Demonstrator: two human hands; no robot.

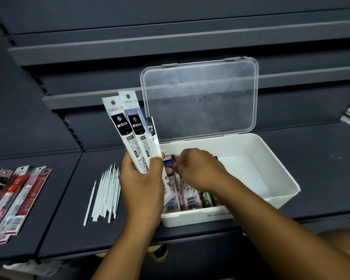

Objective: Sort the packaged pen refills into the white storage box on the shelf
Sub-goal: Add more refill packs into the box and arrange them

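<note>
Forearms reach in from bottom edge. Our left hand (141, 178) is clamped around a fan of flat glossy refill packs (129, 130), tilted up-left beside the box. Right hand (198, 168), fingers curled and pinching, sits over the packs lying in the white storage box (271, 158); clear lid (200, 98) upright. Loose white refills (107, 190) on the shelf (69, 199).

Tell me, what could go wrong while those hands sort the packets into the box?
The left hand holds a fanned bunch of black-labelled packets by their bottom ends only, so one might slip out. The loose white refills lie right beside that wrist and could get knocked and roll. The clear lid stands open behind the white box; a bump might drop it.
</note>
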